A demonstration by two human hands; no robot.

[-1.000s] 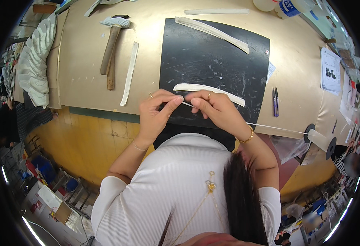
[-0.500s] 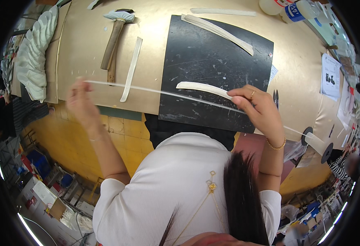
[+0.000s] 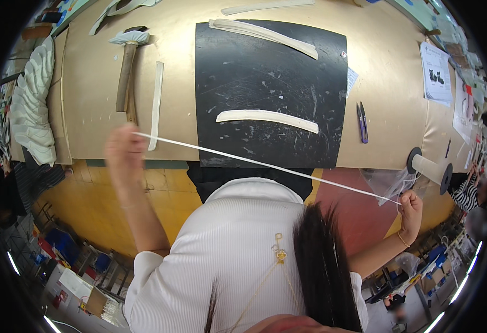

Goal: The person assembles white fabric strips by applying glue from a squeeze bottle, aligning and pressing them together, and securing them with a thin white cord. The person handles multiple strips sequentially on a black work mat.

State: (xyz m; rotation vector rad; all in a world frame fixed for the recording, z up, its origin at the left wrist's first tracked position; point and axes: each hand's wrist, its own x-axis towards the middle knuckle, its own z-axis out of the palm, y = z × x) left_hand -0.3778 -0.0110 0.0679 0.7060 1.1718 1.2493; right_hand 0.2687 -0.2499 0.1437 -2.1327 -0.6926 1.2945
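A thin white cord (image 3: 265,165) runs taut between my hands, across the front of a black mat (image 3: 265,150). My left hand (image 3: 126,152), a little blurred, pinches one end near the hammer handles. Off the table's front edge, at the lower right, my right hand (image 3: 410,211) is closed on the cord just below a spool (image 3: 429,168) with black flanges. A cream strip (image 3: 268,117) lies curved on the mat, apart from both hands. Farther back on it rests a small stack of cream strips (image 3: 265,37).
Left of the mat are a single strip (image 3: 156,105) and a hammer (image 3: 126,77) with a cloth-wrapped head. White curved pieces (image 3: 35,105) overlap at the far left. Purple snips (image 3: 362,123) lie right of the mat, before printed sheets (image 3: 437,75). A plastic bag (image 3: 385,183) hangs below the spool.
My right hand has moved from the strip on the mat down and right, towards the spool, drawing the cord along. My left hand has shifted slightly right and lower. The whole view has shifted.
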